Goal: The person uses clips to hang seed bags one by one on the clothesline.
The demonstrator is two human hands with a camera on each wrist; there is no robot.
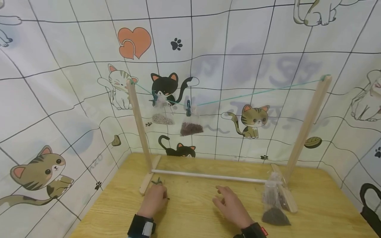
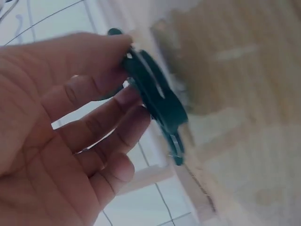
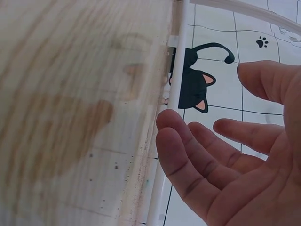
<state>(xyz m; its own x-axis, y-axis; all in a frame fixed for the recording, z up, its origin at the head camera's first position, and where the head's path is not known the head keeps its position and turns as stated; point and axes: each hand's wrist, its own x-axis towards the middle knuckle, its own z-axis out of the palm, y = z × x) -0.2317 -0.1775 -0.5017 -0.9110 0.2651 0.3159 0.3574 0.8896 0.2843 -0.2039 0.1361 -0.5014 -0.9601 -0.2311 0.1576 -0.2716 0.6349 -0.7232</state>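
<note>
Dark green clothespins (image 2: 157,96) are pinched between the thumb and fingers of my left hand (image 1: 154,200), low over the table near the frame's left foot (image 1: 146,183); how many there are I cannot tell. My right hand (image 1: 231,206) has loosely bent fingers and holds nothing, palm and fingertips showing in the right wrist view. Two clear bags hang from the green string (image 1: 253,94) by dark clothespins: one with pale grains (image 1: 162,119), one with dark red contents (image 1: 191,129). Right of my right hand, a clear bag with dark contents (image 1: 275,216) lies by the frame's right foot.
Two wooden posts, left (image 1: 139,127) and right (image 1: 308,129), hold the string, joined low down by a white rod (image 1: 208,176). Another bag (image 1: 282,200) lies partly hidden at the right foot. A cat-printed cloth (image 1: 223,76) surrounds the wooden table (image 1: 190,218). A black strap-like object (image 1: 369,208) is at far right.
</note>
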